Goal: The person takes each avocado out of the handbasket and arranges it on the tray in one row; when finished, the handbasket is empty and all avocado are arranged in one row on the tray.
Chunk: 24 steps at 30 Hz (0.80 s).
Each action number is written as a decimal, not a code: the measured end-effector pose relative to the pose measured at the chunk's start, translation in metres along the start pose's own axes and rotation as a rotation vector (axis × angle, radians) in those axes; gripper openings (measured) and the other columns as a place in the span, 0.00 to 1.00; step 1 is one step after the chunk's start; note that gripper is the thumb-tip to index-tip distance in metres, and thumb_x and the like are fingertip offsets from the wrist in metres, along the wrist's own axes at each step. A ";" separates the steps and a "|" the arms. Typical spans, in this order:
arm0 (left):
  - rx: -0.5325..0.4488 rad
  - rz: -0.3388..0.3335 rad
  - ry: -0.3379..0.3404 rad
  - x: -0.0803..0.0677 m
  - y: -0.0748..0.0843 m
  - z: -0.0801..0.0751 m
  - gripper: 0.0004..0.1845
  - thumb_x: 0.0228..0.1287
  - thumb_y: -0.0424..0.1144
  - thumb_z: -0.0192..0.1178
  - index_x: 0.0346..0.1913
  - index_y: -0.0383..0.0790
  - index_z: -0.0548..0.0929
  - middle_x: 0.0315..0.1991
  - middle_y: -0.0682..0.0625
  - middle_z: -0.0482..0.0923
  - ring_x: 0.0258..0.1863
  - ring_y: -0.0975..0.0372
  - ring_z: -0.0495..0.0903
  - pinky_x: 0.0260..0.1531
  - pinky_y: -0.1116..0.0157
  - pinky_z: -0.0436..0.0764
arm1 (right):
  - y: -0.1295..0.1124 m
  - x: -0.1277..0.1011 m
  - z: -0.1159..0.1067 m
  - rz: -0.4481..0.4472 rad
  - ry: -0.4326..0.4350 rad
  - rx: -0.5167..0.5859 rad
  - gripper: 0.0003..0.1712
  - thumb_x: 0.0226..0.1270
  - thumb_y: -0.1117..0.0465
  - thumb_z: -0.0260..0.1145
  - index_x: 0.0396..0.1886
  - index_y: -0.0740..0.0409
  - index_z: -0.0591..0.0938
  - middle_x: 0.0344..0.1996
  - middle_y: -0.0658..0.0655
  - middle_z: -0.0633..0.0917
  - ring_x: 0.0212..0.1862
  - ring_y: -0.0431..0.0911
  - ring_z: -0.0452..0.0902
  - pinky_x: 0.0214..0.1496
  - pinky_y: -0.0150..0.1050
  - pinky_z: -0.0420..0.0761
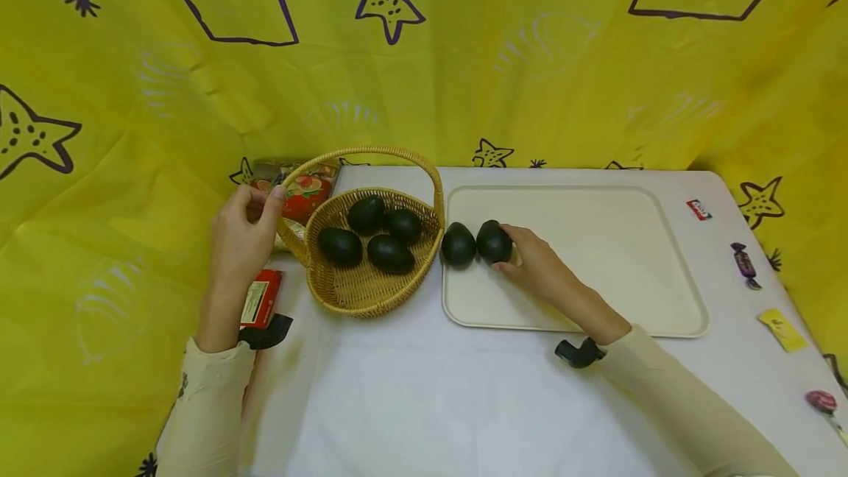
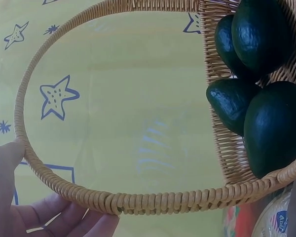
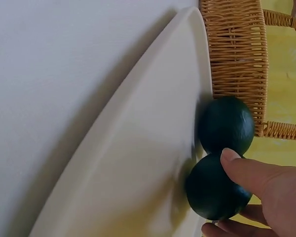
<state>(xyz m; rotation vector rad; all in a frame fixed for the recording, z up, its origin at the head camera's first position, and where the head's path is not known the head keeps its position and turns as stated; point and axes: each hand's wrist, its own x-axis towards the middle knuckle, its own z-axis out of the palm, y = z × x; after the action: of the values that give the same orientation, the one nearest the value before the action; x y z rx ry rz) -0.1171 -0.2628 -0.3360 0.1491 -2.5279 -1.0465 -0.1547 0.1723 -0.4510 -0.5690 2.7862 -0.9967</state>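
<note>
On the white table, basket (image 1: 371, 282) holds four avocados (image 1: 368, 213); right-hand fingers (image 1: 523, 241) grip a tray (image 1: 596, 256) avocado (image 1: 494, 241).

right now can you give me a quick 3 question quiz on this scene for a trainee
1. How many avocados lie in the wicker basket?
2. True or false: the right hand grips the basket's handle.
3. What do the two avocados on the tray do? A) touch each other B) lie at opposite corners C) sit stacked

Key
1. Four.
2. False: the left hand holds the handle; the right hand has its fingers round the right-hand avocado on the tray.
3. A: it lies against the other avocado, by the tray's left edge next to the basket.
</note>
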 end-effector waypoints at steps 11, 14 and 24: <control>0.013 -0.001 -0.005 -0.001 0.000 -0.001 0.27 0.79 0.60 0.55 0.46 0.34 0.81 0.43 0.41 0.83 0.42 0.57 0.79 0.44 0.64 0.73 | -0.006 0.002 -0.005 -0.037 -0.031 -0.037 0.45 0.69 0.61 0.76 0.79 0.71 0.65 0.72 0.76 0.71 0.74 0.69 0.66 0.76 0.63 0.66; 0.012 0.000 -0.009 -0.001 -0.001 -0.001 0.27 0.79 0.59 0.55 0.46 0.33 0.81 0.43 0.41 0.83 0.42 0.57 0.79 0.44 0.64 0.73 | -0.007 0.003 -0.006 -0.027 -0.035 -0.038 0.46 0.69 0.60 0.77 0.79 0.69 0.65 0.72 0.75 0.72 0.74 0.68 0.66 0.76 0.64 0.66; 0.010 0.007 -0.005 0.002 -0.002 0.000 0.27 0.79 0.59 0.55 0.45 0.34 0.81 0.42 0.42 0.83 0.40 0.59 0.77 0.44 0.64 0.73 | -0.011 0.006 -0.015 -0.007 -0.045 -0.033 0.46 0.71 0.57 0.75 0.80 0.67 0.64 0.74 0.73 0.70 0.77 0.68 0.64 0.78 0.63 0.63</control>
<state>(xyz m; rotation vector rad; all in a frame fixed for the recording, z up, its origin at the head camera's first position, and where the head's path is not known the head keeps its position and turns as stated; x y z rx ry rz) -0.1186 -0.2647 -0.3370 0.1402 -2.5365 -1.0329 -0.1606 0.1710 -0.4320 -0.5986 2.7682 -0.9290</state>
